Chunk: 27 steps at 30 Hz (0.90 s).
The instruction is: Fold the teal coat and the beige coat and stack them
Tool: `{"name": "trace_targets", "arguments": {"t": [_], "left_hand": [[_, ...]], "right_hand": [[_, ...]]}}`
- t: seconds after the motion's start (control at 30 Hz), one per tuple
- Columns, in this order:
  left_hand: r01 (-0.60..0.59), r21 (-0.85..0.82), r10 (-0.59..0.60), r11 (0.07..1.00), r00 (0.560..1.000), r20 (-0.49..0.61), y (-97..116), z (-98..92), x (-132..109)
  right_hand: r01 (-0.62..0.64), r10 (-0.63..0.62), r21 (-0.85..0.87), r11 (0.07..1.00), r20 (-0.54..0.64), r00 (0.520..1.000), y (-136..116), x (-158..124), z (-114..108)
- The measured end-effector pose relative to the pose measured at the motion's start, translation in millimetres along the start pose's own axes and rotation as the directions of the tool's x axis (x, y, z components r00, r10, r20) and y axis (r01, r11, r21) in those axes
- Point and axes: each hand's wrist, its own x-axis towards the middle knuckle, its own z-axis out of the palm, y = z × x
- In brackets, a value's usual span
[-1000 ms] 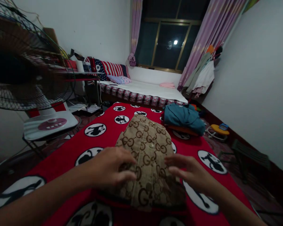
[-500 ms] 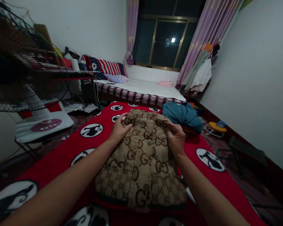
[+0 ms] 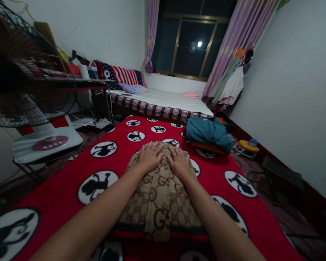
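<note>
A tan jacket (image 3: 159, 197) with brown letter patterns, a button strip down its middle and a dark green and red hem lies folded in front of me. My left hand (image 3: 151, 156) rests flat on the far left part of it, fingers stretched forward. Beside it, my right hand (image 3: 178, 163) lies on the far right part with its fingers spread. Both palms face down on the cloth. Under the jacket is a red blanket (image 3: 112, 195) printed with black figures in white circles.
A folded teal garment (image 3: 208, 132) lies on an orange-brown one at the blanket's far right. On the left stands a fan (image 3: 29, 90) near a white stool (image 3: 46, 143). A bed (image 3: 163, 99) is behind, and a yellow stool (image 3: 248, 146) stands right.
Both hands have left the jacket's side edges, moved inward and now lie flat on top. The jacket's far end has come nearer to me, so it looks shorter.
</note>
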Motion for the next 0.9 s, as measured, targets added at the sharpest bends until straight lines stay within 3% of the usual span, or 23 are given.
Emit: {"name": "trace_targets", "arguments": {"t": [0.07, 0.17, 0.63, 0.9], "left_hand": [[0.044, -0.011, -0.044, 0.999, 0.998, 0.051, -7, 19.1, -4], [0.052, -0.010, -0.052, 0.999, 0.998, 0.043, -12, 28.3, -5], [0.054, -0.015, -0.054, 0.998, 0.998, -0.015, -10, 29.3, -4], [0.095, -0.053, -0.096, 0.994, 0.995, -0.027, -11, 24.2, -5]], "right_hand": [[-0.017, 0.017, 0.002, 1.000, 0.009, 1.000, 5, -1, 21], [-0.025, 0.025, 0.022, 0.999, -0.018, 1.000, 10, 0, 36], [-0.051, 0.055, 0.097, 0.994, -0.041, 0.998, 11, 1, 34], [-0.193, 0.206, 0.138, 0.971, -0.091, 0.974, 18, 4, 40]]}}
